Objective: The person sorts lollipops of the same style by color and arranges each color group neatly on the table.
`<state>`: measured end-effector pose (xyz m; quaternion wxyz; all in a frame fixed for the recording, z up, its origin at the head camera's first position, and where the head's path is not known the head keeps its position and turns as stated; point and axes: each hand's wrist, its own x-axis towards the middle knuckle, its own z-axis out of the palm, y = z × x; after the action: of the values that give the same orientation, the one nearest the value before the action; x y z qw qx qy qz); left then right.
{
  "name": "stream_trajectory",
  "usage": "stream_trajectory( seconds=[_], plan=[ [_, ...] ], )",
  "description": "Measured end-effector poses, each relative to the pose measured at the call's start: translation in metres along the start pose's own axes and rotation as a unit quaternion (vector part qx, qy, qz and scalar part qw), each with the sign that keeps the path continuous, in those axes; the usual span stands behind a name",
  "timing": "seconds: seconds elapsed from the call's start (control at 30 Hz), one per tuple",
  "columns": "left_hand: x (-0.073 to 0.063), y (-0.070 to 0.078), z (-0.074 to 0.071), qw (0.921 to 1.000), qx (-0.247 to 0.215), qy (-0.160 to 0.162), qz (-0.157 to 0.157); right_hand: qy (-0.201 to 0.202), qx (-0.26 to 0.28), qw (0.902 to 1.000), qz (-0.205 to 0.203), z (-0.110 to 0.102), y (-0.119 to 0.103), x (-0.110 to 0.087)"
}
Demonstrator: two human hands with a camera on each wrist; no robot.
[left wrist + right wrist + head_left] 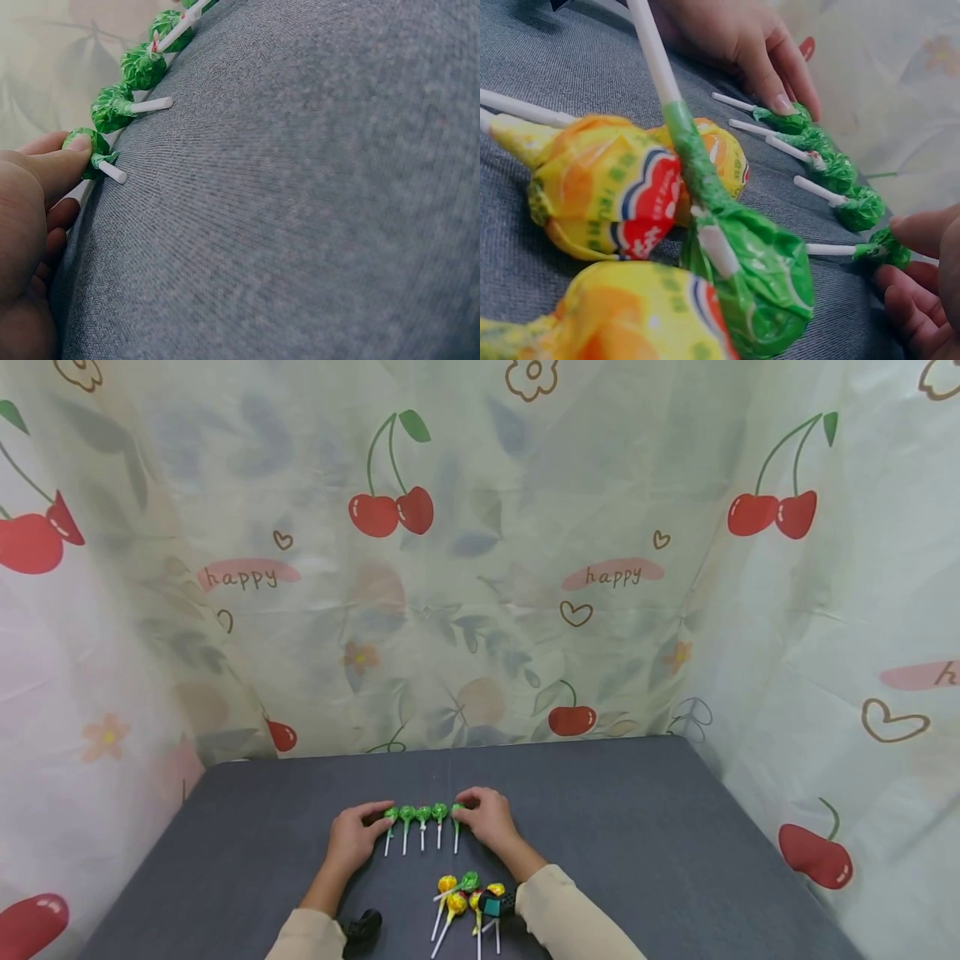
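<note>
Several green-wrapped lollipops (423, 814) lie in a row on the dark grey table, white sticks toward me. At the row's left end my left hand (354, 837) pinches the wrapped head of the outermost lollipop (97, 141) between thumb and fingers. My right hand (489, 818) holds the head of the rightmost lollipop (891, 251) the same way, a slightly wider gap parting it from its neighbour. Nearer to me is a loose pile of yellow lollipops (456, 905) with a green lollipop (470, 882) among them, partly hidden by the right wrist.
The grey table (615, 810) meets a patterned curtain (465, 568) at its back edge, and curtain also hangs along both sides. Each wrist wears a black strapped device; the right one (498, 904) overlaps the pile in the head view.
</note>
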<state>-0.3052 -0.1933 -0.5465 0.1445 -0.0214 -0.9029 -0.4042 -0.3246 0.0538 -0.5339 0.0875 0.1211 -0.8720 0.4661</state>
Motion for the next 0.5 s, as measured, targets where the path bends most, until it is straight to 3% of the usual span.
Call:
stream_trajectory(
  seconds=[0.23,0.5],
  plan=[
    [-0.001,0.002,0.000,1.0000,-0.004,-0.005,-0.006,-0.005,-0.006,1.0000,0.001,-0.004,-0.001,0.000],
    [0.000,0.002,0.000,1.0000,0.003,-0.005,-0.007,-0.007,-0.004,0.9995,-0.029,-0.018,-0.008,-0.005]
  ],
)
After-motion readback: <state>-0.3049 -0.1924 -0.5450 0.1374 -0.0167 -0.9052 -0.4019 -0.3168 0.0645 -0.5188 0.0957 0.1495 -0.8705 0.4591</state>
